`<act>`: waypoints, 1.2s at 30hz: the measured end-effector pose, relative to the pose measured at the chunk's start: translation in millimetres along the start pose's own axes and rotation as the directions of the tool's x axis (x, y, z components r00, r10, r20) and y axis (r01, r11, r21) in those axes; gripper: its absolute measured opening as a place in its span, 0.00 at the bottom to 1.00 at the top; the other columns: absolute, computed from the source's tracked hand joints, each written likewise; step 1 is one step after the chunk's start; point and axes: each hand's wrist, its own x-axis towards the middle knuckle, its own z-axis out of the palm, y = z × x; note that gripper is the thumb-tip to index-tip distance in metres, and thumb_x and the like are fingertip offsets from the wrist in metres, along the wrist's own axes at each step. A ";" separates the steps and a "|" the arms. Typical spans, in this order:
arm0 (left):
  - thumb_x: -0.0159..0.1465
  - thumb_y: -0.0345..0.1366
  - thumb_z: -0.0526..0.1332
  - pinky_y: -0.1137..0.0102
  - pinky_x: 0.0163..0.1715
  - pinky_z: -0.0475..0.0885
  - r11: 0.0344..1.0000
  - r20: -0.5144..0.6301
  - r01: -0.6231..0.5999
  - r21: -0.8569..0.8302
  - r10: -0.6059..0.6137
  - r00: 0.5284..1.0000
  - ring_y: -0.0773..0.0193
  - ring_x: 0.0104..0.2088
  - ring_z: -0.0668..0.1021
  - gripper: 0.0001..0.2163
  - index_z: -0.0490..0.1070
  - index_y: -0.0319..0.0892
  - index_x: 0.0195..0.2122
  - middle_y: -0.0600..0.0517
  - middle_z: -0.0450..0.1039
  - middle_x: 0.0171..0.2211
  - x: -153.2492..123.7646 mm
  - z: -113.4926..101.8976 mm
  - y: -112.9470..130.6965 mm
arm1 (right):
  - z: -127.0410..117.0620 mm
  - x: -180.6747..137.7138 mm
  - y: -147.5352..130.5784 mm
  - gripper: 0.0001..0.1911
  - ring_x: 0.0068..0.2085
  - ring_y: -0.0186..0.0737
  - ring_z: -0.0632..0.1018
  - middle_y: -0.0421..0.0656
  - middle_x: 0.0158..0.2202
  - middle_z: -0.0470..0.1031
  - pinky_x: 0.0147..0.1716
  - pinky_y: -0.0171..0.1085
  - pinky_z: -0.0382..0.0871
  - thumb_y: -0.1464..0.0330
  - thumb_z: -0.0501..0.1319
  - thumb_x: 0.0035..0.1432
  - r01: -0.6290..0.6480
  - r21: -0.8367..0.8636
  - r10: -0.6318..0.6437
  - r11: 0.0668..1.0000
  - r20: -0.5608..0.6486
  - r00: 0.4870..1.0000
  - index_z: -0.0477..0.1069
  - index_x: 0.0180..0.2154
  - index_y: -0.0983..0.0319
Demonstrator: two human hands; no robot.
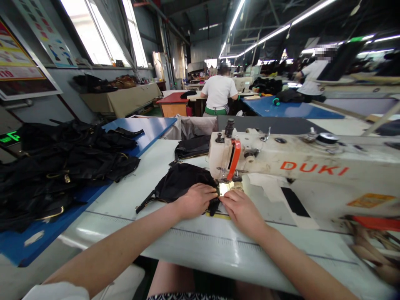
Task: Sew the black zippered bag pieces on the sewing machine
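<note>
A black fabric piece [179, 183] lies on the pale sewing table [134, 196], running under the needle of a white DUKI sewing machine [300, 164]. My left hand [195, 201] rests on the fabric's near edge with fingers curled, pressing it down just left of the needle. My right hand [240, 210] lies flat beside it, fingertips at the lit needle plate [225, 188], holding the fabric's edge there. The fabric under both hands is partly hidden.
A heap of black bags with gold hardware [59, 166] covers a blue table [150, 127] on the left. More folded black pieces [192, 146] sit behind the machine. Two people in white shirts [218, 93] work at far tables. Tan straps [371, 250] lie at right.
</note>
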 end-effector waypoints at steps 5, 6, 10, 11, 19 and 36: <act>0.61 0.26 0.53 0.61 0.52 0.68 1.000 -0.024 -0.009 -0.014 0.008 1.000 0.60 0.50 0.74 0.14 0.72 0.39 0.46 0.46 0.73 0.49 -0.7 0.0 -1.1 | -0.9 -1.8 -0.7 0.10 0.42 0.46 0.70 0.46 0.37 0.72 0.44 0.45 0.65 0.73 0.55 0.62 0.021 -0.090 -0.017 0.996 0.042 0.999 0.73 0.42 0.62; 0.60 0.26 0.54 0.61 0.52 0.68 1.000 -0.022 -0.010 -0.013 0.010 1.000 0.59 0.50 0.74 0.14 0.72 0.39 0.46 0.46 0.73 0.49 -0.7 -0.2 -1.2 | -1.0 -2.0 -1.0 0.10 0.42 0.46 0.69 0.46 0.37 0.72 0.44 0.45 0.65 0.74 0.55 0.62 0.021 -0.100 -0.016 0.995 0.046 0.999 0.73 0.42 0.62; 0.60 0.26 0.54 0.61 0.52 0.68 1.000 -0.027 -0.015 -0.015 0.015 1.000 0.59 0.50 0.74 0.15 0.72 0.39 0.46 0.46 0.73 0.49 -0.5 -0.2 -2.1 | -1.6 -1.1 -1.9 0.09 0.42 0.46 0.70 0.46 0.36 0.72 0.44 0.45 0.64 0.74 0.55 0.61 0.017 -0.110 -0.011 0.994 0.050 0.999 0.72 0.41 0.62; 0.60 0.26 0.54 0.61 0.52 0.68 1.000 -0.028 -0.015 -0.016 0.015 1.000 0.59 0.50 0.74 0.15 0.72 0.39 0.46 0.47 0.73 0.49 -0.5 0.0 -2.6 | -1.8 -0.6 -2.1 0.09 0.42 0.46 0.70 0.46 0.36 0.72 0.43 0.44 0.64 0.74 0.55 0.61 0.014 -0.110 -0.008 0.994 0.050 0.999 0.72 0.41 0.62; 0.61 0.25 0.53 0.60 0.53 0.68 1.000 -0.039 -0.026 -0.016 0.025 0.999 0.60 0.50 0.74 0.14 0.72 0.38 0.47 0.46 0.74 0.48 5.2 1.7 -9.7 | -2.8 2.0 -3.1 0.09 0.40 0.45 0.69 0.45 0.36 0.71 0.42 0.43 0.62 0.73 0.54 0.62 -0.050 -0.125 0.055 0.991 0.040 0.998 0.71 0.42 0.62; 0.60 0.25 0.55 0.60 0.51 0.70 1.000 -0.125 0.027 0.015 -0.025 0.992 0.59 0.47 0.76 0.12 0.74 0.38 0.43 0.45 0.76 0.44 16.3 12.1 -20.5 | -1.2 -2.9 -1.1 0.10 0.39 0.44 0.67 0.46 0.35 0.71 0.42 0.43 0.62 0.75 0.55 0.61 -0.103 -0.074 0.101 0.992 -0.033 0.994 0.72 0.42 0.63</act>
